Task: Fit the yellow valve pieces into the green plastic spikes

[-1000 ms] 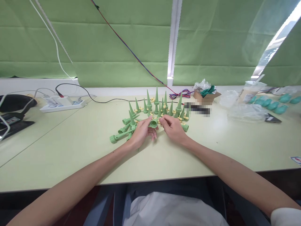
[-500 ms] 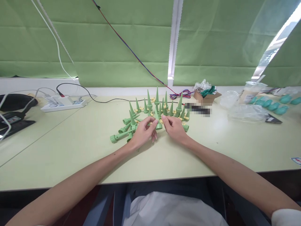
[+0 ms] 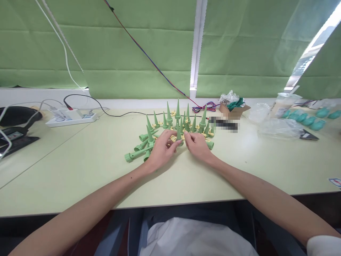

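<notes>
My left hand point(image 3: 164, 147) is closed around the base of a green plant watering spike point(image 3: 178, 132), which stands point up in front of the others. Close on its right, my right hand point(image 3: 198, 144) pinches a small yellow valve piece point(image 3: 183, 136) at the side of that spike. Behind both hands stand several green spikes point(image 3: 178, 112), many with yellow valves at their bases. Left of my left hand, several green tubes with ribbed caps point(image 3: 134, 154) lie on their sides. Part of the held spike's base is hidden by my left fingers.
A white power strip point(image 3: 73, 119) with cables sits at the left of the table point(image 3: 207, 181). At the back right are a small cardboard box point(image 3: 236, 112), a plastic cup point(image 3: 282, 105), a clear bag point(image 3: 281, 128) and several teal bulb-shaped pieces point(image 3: 317, 124).
The held spike has gone from leaning to more upright. My left thumb has moved down to its base, and my right fingertips have come up against the spike's side with the yellow valve.
</notes>
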Motion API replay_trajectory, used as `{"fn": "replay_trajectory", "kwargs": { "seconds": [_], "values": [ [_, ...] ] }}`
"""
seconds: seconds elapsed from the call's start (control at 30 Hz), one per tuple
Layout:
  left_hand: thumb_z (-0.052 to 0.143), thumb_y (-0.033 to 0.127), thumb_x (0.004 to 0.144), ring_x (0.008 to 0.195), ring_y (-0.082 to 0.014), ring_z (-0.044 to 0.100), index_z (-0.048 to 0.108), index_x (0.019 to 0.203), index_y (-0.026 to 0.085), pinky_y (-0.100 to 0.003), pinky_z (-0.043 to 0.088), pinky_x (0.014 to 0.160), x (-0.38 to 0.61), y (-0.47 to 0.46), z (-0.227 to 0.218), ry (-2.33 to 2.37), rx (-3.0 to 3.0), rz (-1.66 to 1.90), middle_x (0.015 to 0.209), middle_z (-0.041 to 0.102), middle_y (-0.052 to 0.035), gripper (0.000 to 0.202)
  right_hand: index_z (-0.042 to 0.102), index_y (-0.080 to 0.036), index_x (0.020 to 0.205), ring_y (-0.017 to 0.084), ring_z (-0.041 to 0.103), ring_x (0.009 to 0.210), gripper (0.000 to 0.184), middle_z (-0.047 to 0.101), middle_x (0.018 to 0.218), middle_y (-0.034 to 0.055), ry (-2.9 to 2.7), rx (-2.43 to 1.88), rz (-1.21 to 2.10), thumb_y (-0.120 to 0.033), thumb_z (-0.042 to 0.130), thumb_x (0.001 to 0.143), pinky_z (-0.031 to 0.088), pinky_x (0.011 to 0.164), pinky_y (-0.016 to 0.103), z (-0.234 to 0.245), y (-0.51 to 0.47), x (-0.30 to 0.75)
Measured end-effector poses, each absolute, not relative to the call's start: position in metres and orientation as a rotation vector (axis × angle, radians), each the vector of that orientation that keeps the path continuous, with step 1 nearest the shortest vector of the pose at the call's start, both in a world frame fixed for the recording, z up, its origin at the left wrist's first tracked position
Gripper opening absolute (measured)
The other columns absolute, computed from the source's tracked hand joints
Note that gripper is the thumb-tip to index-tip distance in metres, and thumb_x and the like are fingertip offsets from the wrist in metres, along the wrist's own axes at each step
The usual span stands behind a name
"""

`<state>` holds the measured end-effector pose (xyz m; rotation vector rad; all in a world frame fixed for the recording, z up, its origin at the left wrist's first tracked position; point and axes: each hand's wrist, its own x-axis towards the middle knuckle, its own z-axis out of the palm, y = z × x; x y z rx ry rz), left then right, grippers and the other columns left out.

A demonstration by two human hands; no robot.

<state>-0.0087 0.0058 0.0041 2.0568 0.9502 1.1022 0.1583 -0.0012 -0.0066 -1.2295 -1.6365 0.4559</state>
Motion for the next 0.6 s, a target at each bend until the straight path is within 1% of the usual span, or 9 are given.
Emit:
{"fn": "replay_trajectory", "kwargs": {
  "seconds": [0.1,0.17,0.23,0.27,0.33,0.4,0.43,0.5,0.6],
  "values": [
    [0.055,0.042,0.092,0.058,-0.006,0.059,0.051,0.111,0.023,-0.021,0.05,0.047,-0.0074,0.0036,0.007,1.018,2.042,1.058,0.119,0.055,-0.0066,0.028,0.041,-0.02,0.053,0.011,0.04,0.049,0.055,0.042,0.047,-0.0029,-1.601,-1.209,0.49,-0.048,0.036,0.1,0.032,0.056,0.027,-0.0046,-0.0031,0.1585],
    [0.054,0.047,0.092,0.059,-0.007,0.06,0.048,0.116,0.024,-0.021,0.05,0.045,-0.0066,0.0016,0.0095,1.035,1.987,1.038,0.124,0.053,-0.0078,0.034,0.043,-0.02,0.056,0.011,0.043,0.049,0.055,0.045,0.048,-0.0026,-1.559,-1.203,0.498,-0.052,0.036,0.1,0.034,0.056,0.026,-0.0033,-0.004,0.159],
    [0.053,0.052,0.092,0.062,-0.0087,0.062,0.048,0.114,0.023,-0.022,0.049,0.043,-0.0062,0.0006,0.0112,1.02,1.916,1.048,0.123,0.054,-0.0077,0.036,0.044,-0.02,0.058,0.012,0.044,0.05,0.054,0.046,0.049,-0.0024,-1.518,-1.201,0.487,-0.054,0.037,0.099,0.034,0.055,0.026,-0.0022,-0.0044,0.1599],
    [0.052,0.054,0.092,0.062,-0.0097,0.062,0.049,0.109,0.022,-0.021,0.049,0.043,-0.0062,0.0008,0.0117,1.009,1.887,1.054,0.116,0.057,-0.0069,0.036,0.045,-0.02,0.059,0.012,0.044,0.05,0.054,0.047,0.049,-0.0023,-1.503,-1.199,0.482,-0.055,0.037,0.099,0.034,0.055,0.026,-0.0018,-0.0044,0.1602],
    [0.048,0.059,0.092,0.061,-0.0115,0.062,0.054,0.094,0.019,-0.022,0.048,0.043,-0.0063,0.0023,0.0119,0.983,1.841,1.032,0.095,0.061,-0.0049,0.04,0.045,-0.02,0.06,0.012,0.044,0.05,0.053,0.047,0.05,-0.0023,-1.483,-1.193,0.483,-0.056,0.036,0.099,0.034,0.055,0.026,-0.0011,-0.0046,0.1606],
    [0.043,0.063,0.092,0.057,-0.0132,0.061,0.057,0.08,0.016,-0.023,0.048,0.042,-0.0063,0.0044,0.0118,0.957,1.765,0.963,0.075,0.059,-0.004,0.051,0.045,-0.021,0.061,0.012,0.045,0.051,0.052,0.046,0.05,-0.0025,-1.491,-1.178,0.492,-0.055,0.036,0.1,0.035,0.055,0.026,-0.0007,-0.0052,0.1603],
    [0.042,0.064,0.092,0.055,-0.0138,0.06,0.058,0.075,0.015,-0.024,0.048,0.042,-0.0062,0.0052,0.0118,0.944,1.714,0.92,0.069,0.057,-0.0041,0.055,0.045,-0.021,0.062,0.012,0.045,0.051,0.052,0.047,0.051,-0.0025,-1.51,-1.163,0.494,-0.055,0.036,0.1,0.035,0.056,0.026,-0.0007,-0.0056,0.16],
    [0.043,0.066,0.091,0.052,-0.0144,0.059,0.059,0.07,0.013,-0.025,0.047,0.041,-0.0059,0.0061,0.0123,0.919,1.618,0.856,0.065,0.057,-0.0049,0.059,0.045,-0.021,0.062,0.012,0.045,0.052,0.05,0.048,0.053,-0.0026,-1.565,-1.124,0.489,-0.052,0.037,0.1,0.036,0.057,0.026,-0.0009,-0.0064,0.1592],
    [0.049,0.065,0.089,0.051,-0.0141,0.059,0.06,0.069,0.012,-0.026,0.048,0.041,-0.0058,0.0056,0.0138,0.886,1.583,0.837,0.067,0.059,-0.0059,0.057,0.043,-0.021,0.062,0.011,0.045,0.053,0.048,0.048,0.055,-0.0028,-1.625,-1.087,0.47,-0.049,0.038,0.101,0.035,0.058,0.026,-0.0019,-0.0066,0.159]
  ]
}}
